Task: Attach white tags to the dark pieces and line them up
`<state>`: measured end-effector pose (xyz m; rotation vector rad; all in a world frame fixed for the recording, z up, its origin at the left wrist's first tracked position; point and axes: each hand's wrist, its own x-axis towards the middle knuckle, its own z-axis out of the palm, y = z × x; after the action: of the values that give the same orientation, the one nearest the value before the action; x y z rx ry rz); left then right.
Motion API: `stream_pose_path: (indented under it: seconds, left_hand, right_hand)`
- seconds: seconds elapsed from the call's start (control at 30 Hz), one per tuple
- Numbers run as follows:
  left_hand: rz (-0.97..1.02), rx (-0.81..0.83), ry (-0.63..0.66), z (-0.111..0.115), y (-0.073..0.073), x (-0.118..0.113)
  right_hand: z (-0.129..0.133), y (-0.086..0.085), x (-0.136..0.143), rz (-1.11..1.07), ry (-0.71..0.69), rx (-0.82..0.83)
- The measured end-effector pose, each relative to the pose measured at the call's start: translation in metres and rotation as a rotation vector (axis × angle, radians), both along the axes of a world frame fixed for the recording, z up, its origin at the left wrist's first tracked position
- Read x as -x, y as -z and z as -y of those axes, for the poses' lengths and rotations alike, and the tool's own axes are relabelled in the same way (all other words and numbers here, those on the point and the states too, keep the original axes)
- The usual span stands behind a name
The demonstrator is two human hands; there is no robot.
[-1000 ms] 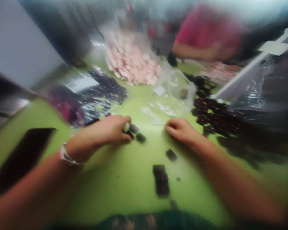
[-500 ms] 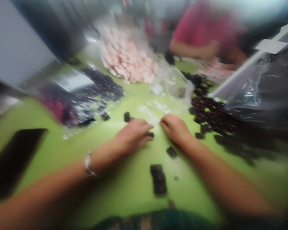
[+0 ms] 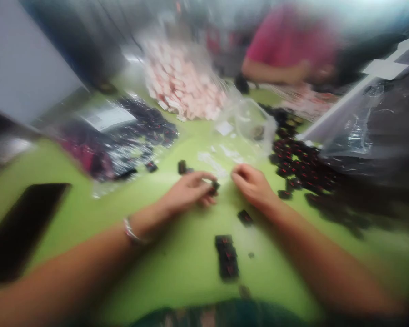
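Between the thumb and fingers of my left hand (image 3: 194,190) is a small black part (image 3: 214,186), held just above the green table (image 3: 177,272). My right hand (image 3: 250,181) rests beside some small white pieces (image 3: 213,163), its fingers curled together; whatever they pinch, if anything, is hidden. One black part (image 3: 245,217) lies below my right hand. Nearer to me, three black parts with red marks form a column (image 3: 226,257). Another dark part (image 3: 182,167) stands behind my left hand.
A bag of pale pink pieces (image 3: 184,86) lies at the back. Bagged dark parts (image 3: 132,141) lie left, above a black flat object (image 3: 23,227). Loose black parts (image 3: 300,163) are heaped right, near a plastic-covered box (image 3: 368,122). A person in pink (image 3: 289,45) sits opposite.
My left hand has turned and lifted the black part from the table between its fingertips. My right hand has barely moved.
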<state>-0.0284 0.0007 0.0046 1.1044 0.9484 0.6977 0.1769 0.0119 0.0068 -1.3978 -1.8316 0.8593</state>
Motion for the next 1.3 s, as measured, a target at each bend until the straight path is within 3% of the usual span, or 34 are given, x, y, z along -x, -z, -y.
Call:
stream_pose_path:
  seconds: [0.1, 0.17, 0.67, 0.93, 1.3]
  left_hand:
    - [0.164, 0.081, -0.06, 0.002, -0.003, -0.001]
    - [0.22, 0.123, -0.078, 0.002, -0.004, -0.001]
    - [0.417, 0.27, -0.027, 0.004, 0.0, -0.001]
    - [0.445, 0.231, 0.012, 0.005, 0.001, -0.001]
    - [0.438, 0.222, 0.034, 0.006, 0.003, -0.002]
  right_hand:
    - [0.016, -0.009, 0.013, -0.321, 0.006, 0.307]
    - [0.023, -0.011, 0.02, -0.425, 0.004, 0.386]
    - [0.031, -0.01, 0.03, -0.377, -0.075, 0.114]
    - [0.031, -0.002, 0.031, -0.386, -0.108, 0.09]
    - [0.034, -0.002, 0.031, -0.422, -0.084, 0.209]
